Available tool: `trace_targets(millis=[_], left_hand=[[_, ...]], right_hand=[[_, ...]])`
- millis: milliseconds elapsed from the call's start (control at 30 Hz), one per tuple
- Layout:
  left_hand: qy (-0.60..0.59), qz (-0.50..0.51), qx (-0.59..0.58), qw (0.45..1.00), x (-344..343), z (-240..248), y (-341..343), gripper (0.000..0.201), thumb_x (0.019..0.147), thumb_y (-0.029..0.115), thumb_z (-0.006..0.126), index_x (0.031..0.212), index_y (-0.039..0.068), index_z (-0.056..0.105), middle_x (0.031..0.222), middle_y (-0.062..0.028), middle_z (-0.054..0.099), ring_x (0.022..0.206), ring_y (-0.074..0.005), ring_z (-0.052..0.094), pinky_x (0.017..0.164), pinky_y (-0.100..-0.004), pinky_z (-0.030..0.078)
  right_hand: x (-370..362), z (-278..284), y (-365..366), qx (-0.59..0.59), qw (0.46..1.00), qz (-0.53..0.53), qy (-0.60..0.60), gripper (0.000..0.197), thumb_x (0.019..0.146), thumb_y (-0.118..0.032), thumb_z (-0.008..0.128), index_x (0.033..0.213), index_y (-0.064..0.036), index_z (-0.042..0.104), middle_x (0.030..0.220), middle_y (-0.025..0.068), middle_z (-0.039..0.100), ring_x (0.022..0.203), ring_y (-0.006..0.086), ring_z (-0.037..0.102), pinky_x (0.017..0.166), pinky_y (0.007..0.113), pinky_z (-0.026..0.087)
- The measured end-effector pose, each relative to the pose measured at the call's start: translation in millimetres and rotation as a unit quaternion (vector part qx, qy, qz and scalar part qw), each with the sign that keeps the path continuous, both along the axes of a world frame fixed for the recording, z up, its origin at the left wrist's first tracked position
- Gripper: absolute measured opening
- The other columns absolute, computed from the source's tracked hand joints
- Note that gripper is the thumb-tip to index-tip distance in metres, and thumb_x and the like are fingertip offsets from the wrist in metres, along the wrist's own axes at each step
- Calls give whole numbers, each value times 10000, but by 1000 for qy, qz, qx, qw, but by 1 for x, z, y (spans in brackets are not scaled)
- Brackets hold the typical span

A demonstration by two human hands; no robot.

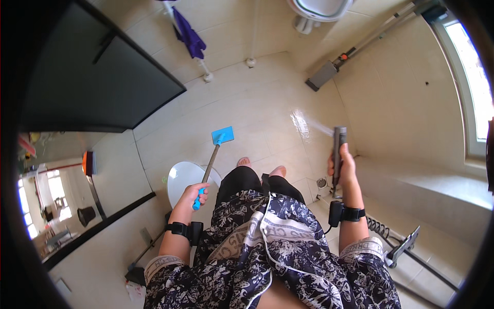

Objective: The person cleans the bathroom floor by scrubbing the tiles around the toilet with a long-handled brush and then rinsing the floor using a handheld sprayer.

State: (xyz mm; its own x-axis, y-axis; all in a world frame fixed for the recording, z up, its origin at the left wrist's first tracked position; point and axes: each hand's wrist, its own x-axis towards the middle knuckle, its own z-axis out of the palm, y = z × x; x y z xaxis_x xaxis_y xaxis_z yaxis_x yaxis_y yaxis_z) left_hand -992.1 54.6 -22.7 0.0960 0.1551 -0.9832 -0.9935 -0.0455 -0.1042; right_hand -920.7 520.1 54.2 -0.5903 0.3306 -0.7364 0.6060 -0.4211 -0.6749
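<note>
Pale tiled floor [257, 113], wet right of centre. Left fingers [204, 191] clamp the blue-headed scrubber [211, 163], centre; right fingers [331, 164] clamp the spraying grey nozzle [337, 154], right of centre. Lettering bands the patterned shirt [303, 260].

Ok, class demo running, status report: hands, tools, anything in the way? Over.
Left fingers closed round blue-headed scrubber. Right fingers closed round grey sprayer, water jet on. Possible obstacles: white toilet, own feet.
</note>
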Motion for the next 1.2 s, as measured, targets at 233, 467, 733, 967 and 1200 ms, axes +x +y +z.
trace_targets(millis=[233,467,733,967,1200], left_hand=[[-7,33,11,999,-9,-4,17,191,827,159,548,962,33,501,670,-15,477,434,-56,360,322,-169,269],[8,15,-4,1000,-12,-5,31,186,854,190,515,976,49,508,660,-9,470,430,-47,353,311,-154,253],[-20,30,6,999,-10,-13,35,182,847,168,519,978,44,493,659,-16,472,453,-54,371,326,-160,282],[-48,51,16,997,-3,-24,54,164,856,183,512,954,54,485,637,-20,470,424,-57,356,307,-159,282],[-47,48,22,998,3,-24,66,171,860,188,509,955,46,490,631,-20,465,421,-56,354,305,-157,279]], right_hand=[[-6,-9,-18,72,992,66,81,412,890,-432,438,816,-30,485,537,51,482,385,121,439,376,237,348],[-1,-10,35,134,988,34,76,454,882,-481,437,793,-37,475,519,45,464,378,115,435,361,232,334],[2,-1,63,-28,979,-185,76,493,840,-554,453,774,-67,476,510,42,457,347,132,424,327,239,342],[43,-21,100,49,987,-104,-114,530,808,-608,459,725,-85,491,498,28,465,341,127,439,324,251,356],[114,-31,125,40,957,-256,-128,543,804,-636,430,743,-98,475,494,18,462,338,118,442,321,251,368]])
